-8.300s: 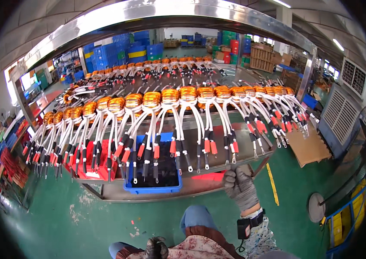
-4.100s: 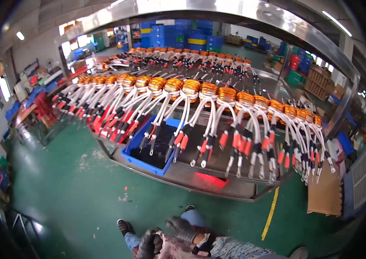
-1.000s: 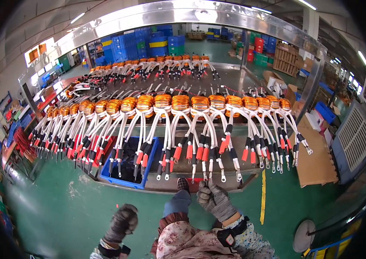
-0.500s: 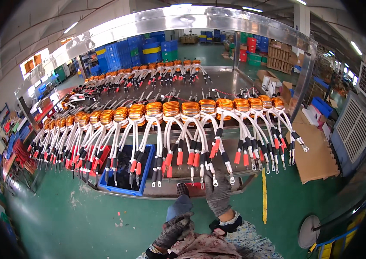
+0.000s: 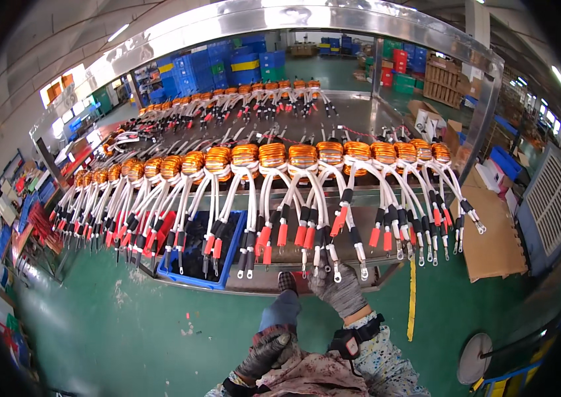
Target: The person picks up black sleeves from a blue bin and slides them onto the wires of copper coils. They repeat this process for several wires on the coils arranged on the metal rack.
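A row of copper-wound toroid coils (image 5: 302,156) lines the near edge of a metal rack shelf. Their white leads (image 5: 318,192) hang over it, with black and red sleeves and bare ring terminals at the ends. My right hand (image 5: 340,291), in a grey glove, is raised to the hanging lead ends. Its fingers bend around a cable lead near the middle, partly hidden behind ring terminals. My left hand (image 5: 266,354), also gloved, stays low in front of my body. Its fingers are curled closed, and whatever they may hold is hidden.
Below the shelf sits a blue bin (image 5: 233,251) with dark contents. More coils (image 5: 270,89) line the shelf's far side. A shiny metal rack frame (image 5: 294,14) arches above. Flat cardboard (image 5: 492,241) and a grey air cooler (image 5: 548,205) stand at the right; a round-based stand (image 5: 475,357) is lower right.
The view has shifted, so the rack sits slightly further right and higher. My right hand stays at the lead ends, its wrist turned a little. The left hand has barely moved.
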